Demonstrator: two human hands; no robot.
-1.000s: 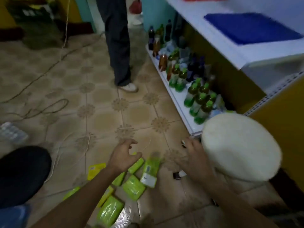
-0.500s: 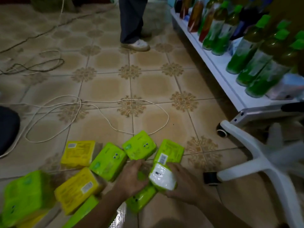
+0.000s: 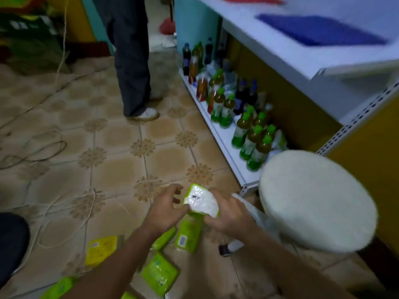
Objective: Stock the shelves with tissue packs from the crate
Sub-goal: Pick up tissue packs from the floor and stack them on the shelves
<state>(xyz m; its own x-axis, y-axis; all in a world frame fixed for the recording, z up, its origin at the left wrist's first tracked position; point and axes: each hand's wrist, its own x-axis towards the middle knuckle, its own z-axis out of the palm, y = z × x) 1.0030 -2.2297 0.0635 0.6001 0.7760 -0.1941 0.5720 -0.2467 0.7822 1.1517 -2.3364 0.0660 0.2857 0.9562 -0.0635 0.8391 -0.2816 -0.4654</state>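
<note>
A green tissue pack (image 3: 201, 201) with its white face up hangs above the floor between both hands. My right hand (image 3: 230, 213) grips its right end from above. My left hand (image 3: 166, 207) touches its left edge with the thumb, the fingers spread and loosely bent. Several more green tissue packs (image 3: 159, 272) and a yellow pack (image 3: 101, 249) lie scattered on the tiled floor under my forearms. The white bottom shelf (image 3: 224, 143) runs along the right. No crate is in view.
Bottles with green caps (image 3: 254, 145) crowd the bottom shelf. A round white stool (image 3: 317, 199) stands at the right, close to my right arm. Another person's legs (image 3: 131, 61) stand ahead. Cords (image 3: 43, 147) loop over the floor. A blue mat (image 3: 317, 29) lies on the upper shelf.
Both hands have lifted the white-faced tissue pack off the pile on the floor. The view has risen from the floor toward the shelves.
</note>
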